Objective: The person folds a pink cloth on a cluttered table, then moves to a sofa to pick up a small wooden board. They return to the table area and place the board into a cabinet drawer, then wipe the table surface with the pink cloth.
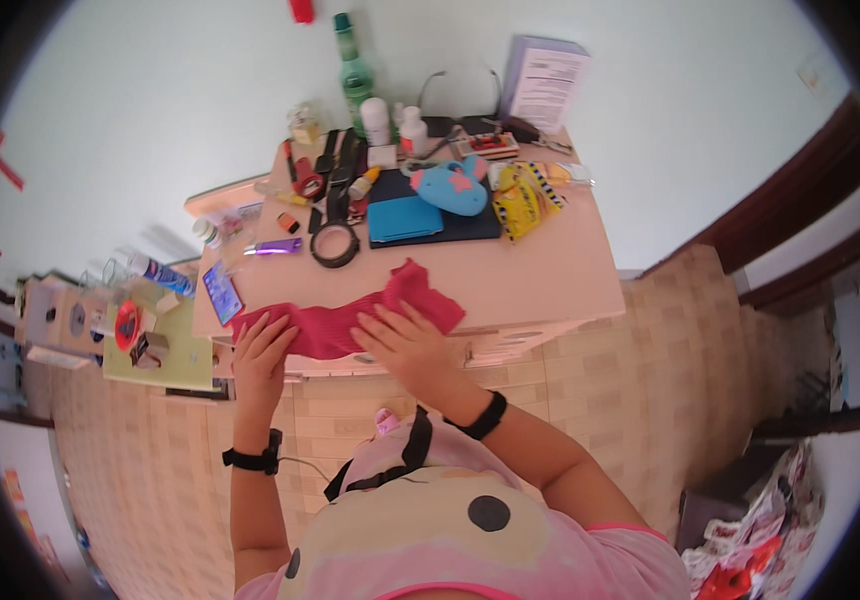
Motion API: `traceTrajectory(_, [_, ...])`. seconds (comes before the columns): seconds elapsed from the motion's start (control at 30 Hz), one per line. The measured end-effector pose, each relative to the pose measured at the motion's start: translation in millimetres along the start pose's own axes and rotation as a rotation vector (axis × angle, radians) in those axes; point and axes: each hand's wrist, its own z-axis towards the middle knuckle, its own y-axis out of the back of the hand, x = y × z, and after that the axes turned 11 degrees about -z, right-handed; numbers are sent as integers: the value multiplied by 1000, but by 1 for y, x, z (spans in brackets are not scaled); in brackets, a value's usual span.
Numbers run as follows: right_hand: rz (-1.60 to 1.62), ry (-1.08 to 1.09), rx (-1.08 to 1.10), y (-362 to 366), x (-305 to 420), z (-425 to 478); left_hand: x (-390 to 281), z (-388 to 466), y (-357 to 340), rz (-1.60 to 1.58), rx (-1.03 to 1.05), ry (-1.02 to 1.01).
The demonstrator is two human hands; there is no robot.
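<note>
A crimson ribbed knit cloth [329, 330] lies stretched sideways along the front edge of a pale pink cabinet top [550, 277]. Its right end is bunched and folded upward. My left hand [259, 349] rests on the cloth's left end with the fingers laid over it. On the right part of the cloth, my right hand [407, 352] lies palm down, fingers spread. Close to my left fingertips is a smartphone [221, 292] with a lit screen. Beyond the cloth are a roll of black tape [335, 244] and a purple tube [274, 247].
Behind stand a green glass bottle [356, 79], white bottles [375, 121] and a lilac box [545, 82]. A blue pouch [404, 219], a blue plush toy [451, 189] and a yellow snack packet [521, 206] lie mid-top. A lower greenish table [175, 360] adjoins at left.
</note>
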Motion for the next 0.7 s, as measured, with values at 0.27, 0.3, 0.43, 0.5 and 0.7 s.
traceTrajectory(0.27, [-69,-30,-40,5,-2,-14,-19,4,-13,87,24,-7])
traceTrajectory(0.3, [-93,-34,-39,9,-9,-19,-27,6,-20,106,19,-5])
traceTrajectory(0.43, [-176,-36,-22,38,-51,-53,-72,20,-53,114,-33,-75])
traceTrajectory(0.5, [-194,-44,-2,57,-78,-73,-97,29,-75,93,-78,-117])
traceTrajectory(0.7, [-159,-131,49,116,-147,-120,-158,46,-135,-102,-128,-286])
